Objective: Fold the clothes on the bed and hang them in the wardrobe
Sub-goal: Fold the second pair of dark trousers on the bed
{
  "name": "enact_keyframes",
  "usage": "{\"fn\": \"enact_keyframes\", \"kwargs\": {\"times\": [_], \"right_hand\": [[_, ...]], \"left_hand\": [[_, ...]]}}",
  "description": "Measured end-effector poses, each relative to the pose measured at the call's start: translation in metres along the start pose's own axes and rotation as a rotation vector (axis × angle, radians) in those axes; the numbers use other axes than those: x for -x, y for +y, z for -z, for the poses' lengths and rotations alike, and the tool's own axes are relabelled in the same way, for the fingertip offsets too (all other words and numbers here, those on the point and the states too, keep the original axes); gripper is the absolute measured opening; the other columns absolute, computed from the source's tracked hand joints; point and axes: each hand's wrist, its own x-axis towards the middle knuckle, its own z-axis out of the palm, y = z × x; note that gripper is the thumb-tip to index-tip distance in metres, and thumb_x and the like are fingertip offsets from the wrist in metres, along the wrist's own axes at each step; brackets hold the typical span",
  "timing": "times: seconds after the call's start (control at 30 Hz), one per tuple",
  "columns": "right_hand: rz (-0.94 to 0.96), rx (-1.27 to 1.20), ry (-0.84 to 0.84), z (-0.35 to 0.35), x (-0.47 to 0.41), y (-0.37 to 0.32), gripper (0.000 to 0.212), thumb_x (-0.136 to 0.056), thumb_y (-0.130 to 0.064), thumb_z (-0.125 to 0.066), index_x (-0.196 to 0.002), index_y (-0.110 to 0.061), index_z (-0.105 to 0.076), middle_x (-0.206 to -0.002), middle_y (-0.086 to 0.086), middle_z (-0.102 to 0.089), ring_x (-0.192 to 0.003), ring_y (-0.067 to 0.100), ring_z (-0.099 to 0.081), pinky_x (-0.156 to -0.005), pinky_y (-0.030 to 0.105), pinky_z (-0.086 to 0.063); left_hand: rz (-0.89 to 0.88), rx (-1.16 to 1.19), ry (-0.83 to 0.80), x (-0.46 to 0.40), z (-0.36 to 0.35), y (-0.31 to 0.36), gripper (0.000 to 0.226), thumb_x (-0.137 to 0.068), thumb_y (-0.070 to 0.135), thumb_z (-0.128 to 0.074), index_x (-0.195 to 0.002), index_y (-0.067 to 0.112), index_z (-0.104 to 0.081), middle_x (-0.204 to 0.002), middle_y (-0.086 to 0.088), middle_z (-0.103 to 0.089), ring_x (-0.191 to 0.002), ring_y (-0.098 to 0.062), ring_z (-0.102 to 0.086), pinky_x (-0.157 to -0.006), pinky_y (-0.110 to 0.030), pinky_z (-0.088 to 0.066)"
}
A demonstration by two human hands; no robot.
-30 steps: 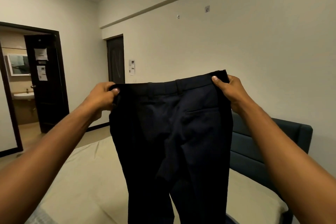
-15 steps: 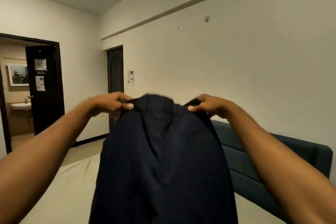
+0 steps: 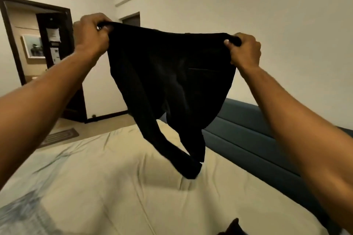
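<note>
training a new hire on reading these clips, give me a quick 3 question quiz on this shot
1. True or false: both hands grip the waistband of the dark trousers.
2. Where do the trouser leg ends sit? A) on the floor B) at the cream bed sheet C) over the headboard
3. Fill in: behind the left hand a dark door stands ____.

Key
1. True: left hand at one end, right hand at the other.
2. B
3. open
</note>
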Motion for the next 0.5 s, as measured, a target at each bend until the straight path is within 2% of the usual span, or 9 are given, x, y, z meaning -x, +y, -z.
{"fn": "enact_keyframes", "kwargs": {"times": [0.1, 0.13, 0.2, 0.23, 0.3, 0.4, 0.47, 0.5], "right_hand": [[-0.025, -0.033, -0.077, -0.003, 0.02, 0.004, 0.016, -0.086, -0.041, -0.068, -0.083, -0.025, -0.068, -0.077, 0.001, -0.068, -0.076, 0.029, -0.069, -0.075, 0.046, -0.059], [-0.028, -0.012, -0.085, -0.005, 0.031, 0.004, 0.02, -0.087, -0.042, -0.068, -0.085, -0.022, -0.068, -0.079, 0.002, -0.068, -0.077, 0.028, -0.068, -0.073, 0.044, -0.057], [-0.048, 0.047, -0.085, -0.009, 0.052, 0.008, 0.024, -0.09, -0.041, -0.065, -0.086, -0.018, -0.063, -0.083, 0.004, -0.065, -0.08, 0.025, -0.061, -0.068, 0.034, -0.044], [-0.066, 0.079, -0.088, -0.01, 0.065, 0.009, 0.023, -0.092, -0.041, -0.063, -0.086, -0.018, -0.061, -0.086, 0.005, -0.063, -0.081, 0.024, -0.057, -0.069, 0.03, -0.038], [-0.119, 0.097, -0.112, -0.013, 0.089, 0.011, 0.022, -0.095, -0.039, -0.061, -0.087, -0.019, -0.059, -0.089, 0.005, -0.06, -0.087, 0.027, -0.057, -0.071, 0.029, -0.034], [-0.153, 0.067, -0.084, -0.009, 0.102, -0.004, 0.021, -0.096, -0.038, -0.059, -0.091, -0.018, -0.06, -0.093, 0.006, -0.062, -0.097, 0.032, -0.061, -0.074, 0.029, -0.035], [-0.133, 0.03, 0.012, 0.0, 0.1, -0.027, 0.023, -0.096, -0.039, -0.059, -0.099, -0.016, -0.065, -0.103, 0.008, -0.068, -0.101, 0.033, -0.061, -0.075, 0.029, -0.036], [-0.113, 0.014, 0.07, 0.006, 0.098, -0.041, 0.025, -0.097, -0.039, -0.058, -0.104, -0.016, -0.066, -0.108, 0.009, -0.069, -0.104, 0.032, -0.061, -0.076, 0.028, -0.036]], "left_hand": [[0.024, 0.009, -0.121, 0.022, 0.017, -0.026, 0.016, -0.094, 0.018, -0.06, -0.102, 0.024, -0.073, -0.099, -0.006, -0.071, -0.092, -0.025, -0.07, -0.085, -0.048, -0.06], [0.039, -0.006, -0.169, 0.032, 0.023, -0.032, 0.014, -0.096, 0.016, -0.06, -0.101, 0.023, -0.072, -0.098, -0.006, -0.069, -0.09, -0.025, -0.07, -0.084, -0.048, -0.06], [0.098, 0.025, -0.242, 0.054, 0.028, -0.038, 0.01, -0.1, 0.016, -0.058, -0.1, 0.02, -0.067, -0.099, -0.01, -0.068, -0.089, -0.025, -0.069, -0.081, -0.047, -0.061], [0.131, 0.03, -0.272, 0.066, 0.03, -0.04, 0.009, -0.101, 0.016, -0.057, -0.099, 0.018, -0.066, -0.1, -0.013, -0.068, -0.091, -0.026, -0.069, -0.08, -0.046, -0.061], [0.196, 0.006, -0.315, 0.087, 0.034, -0.038, 0.009, -0.102, 0.017, -0.056, -0.099, 0.016, -0.065, -0.1, -0.016, -0.067, -0.092, -0.03, -0.069, -0.078, -0.046, -0.062], [0.203, -0.014, -0.281, 0.088, 0.049, -0.032, 0.011, -0.102, 0.021, -0.057, -0.097, 0.016, -0.065, -0.097, -0.014, -0.067, -0.088, -0.03, -0.069, -0.076, -0.048, -0.062], [0.151, -0.011, -0.175, 0.073, 0.066, -0.017, 0.015, -0.1, 0.028, -0.056, -0.096, 0.018, -0.066, -0.095, -0.013, -0.068, -0.087, -0.031, -0.068, -0.079, -0.049, -0.06], [0.11, -0.024, -0.1, 0.062, 0.074, -0.007, 0.019, -0.098, 0.031, -0.055, -0.096, 0.016, -0.066, -0.094, -0.013, -0.068, -0.09, -0.033, -0.067, -0.081, -0.044, -0.057]]}}
